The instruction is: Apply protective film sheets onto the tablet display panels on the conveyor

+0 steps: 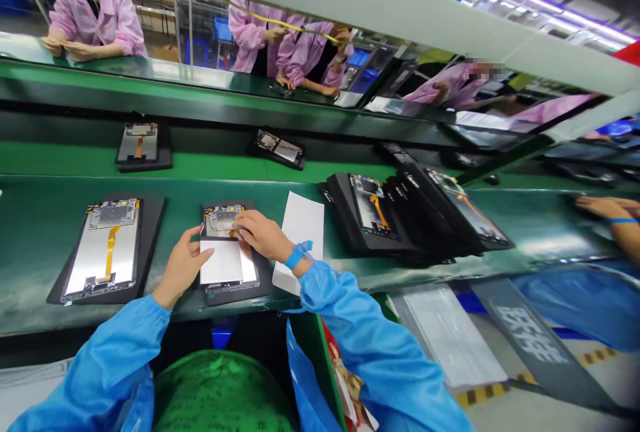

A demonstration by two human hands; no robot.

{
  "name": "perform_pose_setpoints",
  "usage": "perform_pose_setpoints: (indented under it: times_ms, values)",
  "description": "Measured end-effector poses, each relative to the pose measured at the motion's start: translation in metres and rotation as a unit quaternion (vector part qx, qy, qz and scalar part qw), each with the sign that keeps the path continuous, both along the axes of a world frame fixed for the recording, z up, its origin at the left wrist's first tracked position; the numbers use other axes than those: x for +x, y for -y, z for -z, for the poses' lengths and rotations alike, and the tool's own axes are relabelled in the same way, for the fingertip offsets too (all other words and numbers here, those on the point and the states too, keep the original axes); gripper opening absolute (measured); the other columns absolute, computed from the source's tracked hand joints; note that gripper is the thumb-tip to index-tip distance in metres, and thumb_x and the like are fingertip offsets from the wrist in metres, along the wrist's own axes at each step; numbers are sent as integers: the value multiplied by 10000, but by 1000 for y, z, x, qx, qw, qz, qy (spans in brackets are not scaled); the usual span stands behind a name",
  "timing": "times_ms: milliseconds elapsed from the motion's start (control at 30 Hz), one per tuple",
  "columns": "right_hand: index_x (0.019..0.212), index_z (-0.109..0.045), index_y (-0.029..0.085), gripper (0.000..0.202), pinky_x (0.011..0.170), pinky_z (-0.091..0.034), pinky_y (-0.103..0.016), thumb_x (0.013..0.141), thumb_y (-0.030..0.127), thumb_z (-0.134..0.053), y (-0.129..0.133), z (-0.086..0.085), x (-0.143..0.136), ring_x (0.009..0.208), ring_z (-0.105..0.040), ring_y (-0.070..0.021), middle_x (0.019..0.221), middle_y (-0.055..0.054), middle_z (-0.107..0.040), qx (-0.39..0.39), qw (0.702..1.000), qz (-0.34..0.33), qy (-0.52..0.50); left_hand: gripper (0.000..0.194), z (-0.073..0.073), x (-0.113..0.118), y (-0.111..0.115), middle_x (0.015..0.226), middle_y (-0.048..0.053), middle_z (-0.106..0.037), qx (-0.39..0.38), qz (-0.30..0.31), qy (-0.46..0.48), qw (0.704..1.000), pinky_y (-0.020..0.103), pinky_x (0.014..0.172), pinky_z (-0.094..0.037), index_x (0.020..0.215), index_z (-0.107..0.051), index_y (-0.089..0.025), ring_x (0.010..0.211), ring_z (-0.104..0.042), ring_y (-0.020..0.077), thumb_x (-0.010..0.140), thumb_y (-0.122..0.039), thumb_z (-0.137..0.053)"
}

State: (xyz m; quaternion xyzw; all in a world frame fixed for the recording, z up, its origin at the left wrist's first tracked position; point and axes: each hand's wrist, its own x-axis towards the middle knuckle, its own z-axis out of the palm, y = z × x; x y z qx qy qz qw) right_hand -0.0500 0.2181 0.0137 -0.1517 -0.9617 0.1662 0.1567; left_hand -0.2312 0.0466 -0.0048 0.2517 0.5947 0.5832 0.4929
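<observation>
An opened tablet (250,265) with a bare circuit board at its top lies on a black pad, straight in front of me. Over its middle lies a white card (220,263). My left hand (184,260) is at the tablet's left edge, thumb and fingers apart, the thumb near the card's upper edge. My right hand (263,233) rests over the board's right side with its fingers bent together; what lies under the fingertips is hidden. A blue band circles the right wrist. White paper (304,225) lies on the bench just right of the tablet.
Another opened tablet (105,252) is at left on a black pad. Stacked black pads with tablets (373,209) stand at right. Further tablets (139,144) sit on the green belt (210,164) behind. A person's hand (607,209) is at far right; people in pink work beyond.
</observation>
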Motion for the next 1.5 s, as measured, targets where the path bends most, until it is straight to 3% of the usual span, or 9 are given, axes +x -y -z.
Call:
perform_pose_setpoints:
  times_ms: [133, 233, 367, 500, 733, 933, 1100, 1300, 1500]
  values:
    - [1165, -586, 193, 196, 924, -547, -382, 970, 187, -567, 34, -2, 30, 1060, -621, -214, 1126, -89, -648, -106, 987, 119, -20, 841, 2, 11, -13, 938, 107, -754, -2, -11, -19, 1000, 381, 718, -583, 1354, -420, -135, 810, -733, 255, 667, -402, -824]
    - [1193, -578, 206, 268, 989, -529, -424, 936, 228, -651, 60, -5, 50, 1153, -584, -242, 1248, -101, -622, -121, 989, 85, -5, 835, 4, 13, -16, 962, 110, -743, 2, -13, -40, 999, 375, 721, -582, 1361, -421, -132, 839, -726, 250, 674, -399, -813]
    - [1247, -565, 197, 380, 1056, -489, -504, 895, 216, -705, 78, -2, 59, 1251, -510, -285, 1395, -139, -546, -77, 996, 45, 12, 779, 8, 14, -16, 1012, 70, -667, -4, -17, -125, 992, 310, 668, -561, 1380, -465, -141, 771, -694, 184, 710, -389, -776]
    - [1228, -577, 145, 330, 1015, -518, -485, 911, 165, -663, 79, 6, 56, 1173, -535, -285, 1342, -162, -586, -40, 998, 41, 4, 749, 9, 13, -16, 917, 4, -589, -23, -2, -226, 974, 249, 574, -489, 1410, -494, -148, 626, -600, 108, 744, -390, -738]
    - [1249, -587, 161, 307, 949, -542, -491, 945, 187, -622, 76, 16, 58, 1135, -564, -287, 1343, -155, -606, 3, 999, 42, 3, 650, 5, 8, -16, 875, 4, -600, -19, 31, -345, 938, 282, 668, -475, 1416, -507, -142, 674, -559, 127, 809, -333, -640]
    - [1267, -585, 147, 297, 921, -538, -469, 973, 192, -583, 76, 18, 58, 1148, -556, -288, 1373, -150, -599, 33, 998, 45, 21, 641, -3, 6, -18, 823, -17, -586, -34, 37, -363, 930, 306, 704, -463, 1383, -511, -102, 642, -527, 131, 791, -315, -634]
    - [1274, -581, 141, 289, 920, -528, -471, 997, 209, -540, 76, 18, 58, 1165, -547, -294, 1389, -157, -586, 41, 997, 43, 39, 625, 0, 5, -19, 808, -15, -579, -26, 49, -395, 917, 325, 739, -469, 1384, -509, -118, 643, -530, 142, 801, -307, -632]
    - [1285, -576, 160, 293, 922, -520, -482, 998, 203, -532, 77, 18, 58, 1179, -543, -294, 1399, -164, -576, 29, 998, 46, 45, 608, 5, 1, -19, 858, 16, -602, -21, 71, -436, 897, 343, 781, -476, 1397, -490, -127, 685, -558, 165, 827, -287, -629]
    - [1273, -577, 131, 292, 919, -525, -479, 991, 200, -549, 77, 17, 57, 1171, -536, -300, 1395, -160, -582, 43, 997, 44, 55, 564, 0, 0, -20, 868, 49, -612, -12, 105, -477, 872, 375, 826, -479, 1384, -490, -117, 808, -596, 225, 847, -237, -613]
